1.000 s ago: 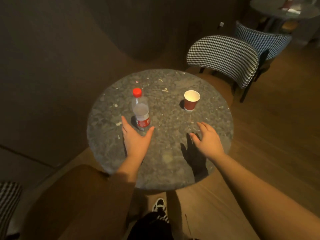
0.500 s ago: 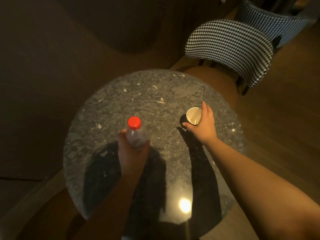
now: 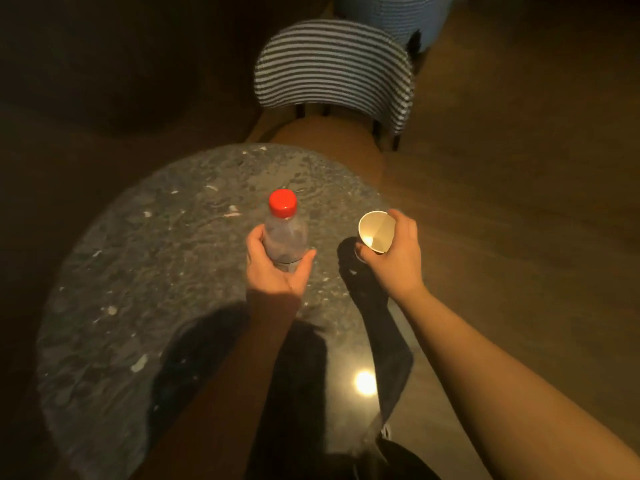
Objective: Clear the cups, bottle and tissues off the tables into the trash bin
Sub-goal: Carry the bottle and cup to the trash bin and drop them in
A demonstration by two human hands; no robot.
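Observation:
My left hand (image 3: 273, 268) grips a clear plastic bottle (image 3: 285, 233) with a red cap, held upright above the round stone table (image 3: 121, 289). To its right, my right hand (image 3: 394, 258) holds a paper cup (image 3: 376, 230) with a white inside, tilted so its mouth faces me, over the table's right edge. Both objects are lifted off the tabletop. No tissues or trash bin are in view.
A chair with a checked backrest (image 3: 332, 67) stands just beyond the table, with a second chair (image 3: 398, 12) behind it. Wooden floor (image 3: 519, 185) spreads to the right. A dark wall or bench fills the left. A lamp reflection glints on the table's near edge.
Both hands closed on their objects and lifted them: the left took the bottle, the right took the cup. The view has shifted closer over the table.

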